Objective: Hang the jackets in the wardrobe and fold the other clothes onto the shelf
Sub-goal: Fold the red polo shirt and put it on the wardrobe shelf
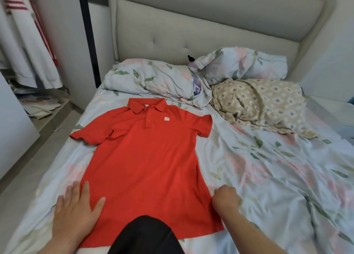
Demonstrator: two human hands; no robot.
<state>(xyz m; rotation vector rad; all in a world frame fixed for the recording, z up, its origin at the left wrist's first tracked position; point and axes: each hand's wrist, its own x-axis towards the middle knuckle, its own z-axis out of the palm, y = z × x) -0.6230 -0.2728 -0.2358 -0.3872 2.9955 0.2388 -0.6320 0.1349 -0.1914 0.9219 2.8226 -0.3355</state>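
Two hands low in frame. Left hand [76,209] flat, fingers spread, pressing the lower left edge of one red polo shirt [145,157]; right hand [227,199] curled tight, gripping its right side edge. Spread face up mid-frame on the floral bed [277,186], collar far, both short sleeves out, small white chest label. Open sheet right of it. Further up: one beige patterned cloth [262,106], two floral pillows [149,79], headboard [210,29]; wardrobe [28,42] upper left.
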